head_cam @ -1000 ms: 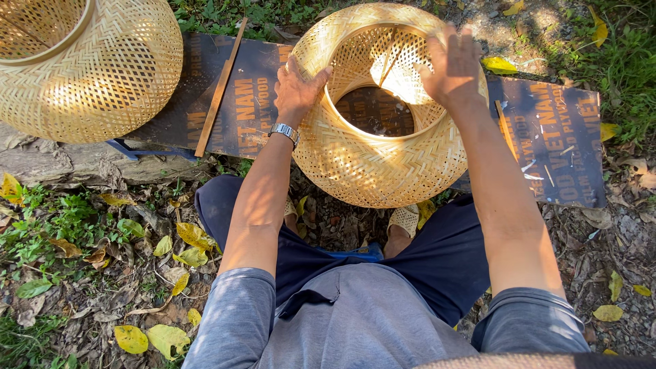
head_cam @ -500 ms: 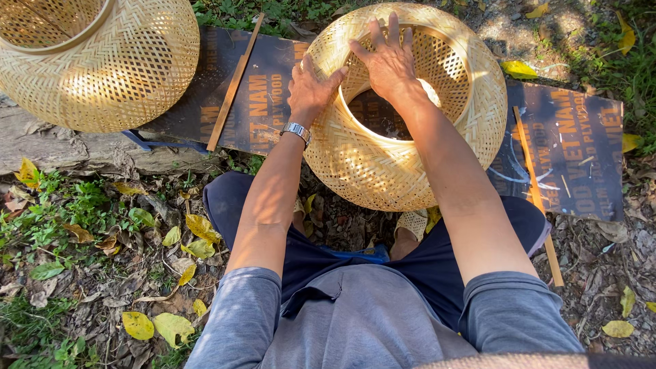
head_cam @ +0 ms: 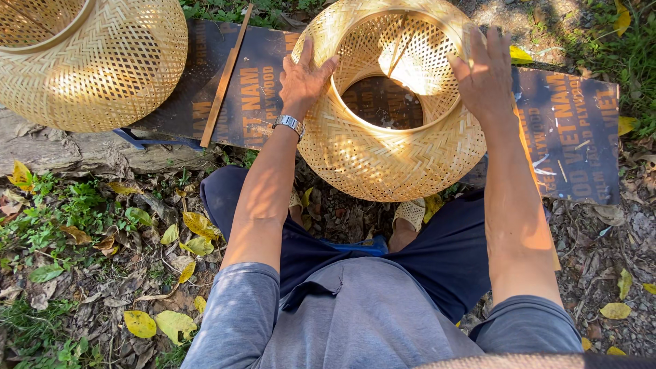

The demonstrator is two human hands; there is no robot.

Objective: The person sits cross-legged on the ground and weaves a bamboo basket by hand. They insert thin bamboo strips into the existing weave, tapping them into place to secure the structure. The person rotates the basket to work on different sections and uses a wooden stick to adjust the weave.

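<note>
In the upper centre of the frame I see the round, open-weave golden bamboo basket lying on its side on the dark printed plywood board, its mouth turned up towards the camera. My left hand lies flat on the rim at the left, and my right hand lies flat on the rim at the right. Both are spread open, pressing rather than clenched, so neither grip closes on anything.

I judge the basket light and springy: thin woven strips, hollow, likely to flex if squeezed on the belly. The thicker rolled rim looks the stiffest place to take hold.

The board is a long dark rectangle with orange lettering, running across the top of the frame. A thin wooden slat lies slanted on it. A second woven bamboo basket sits at upper left.
</note>
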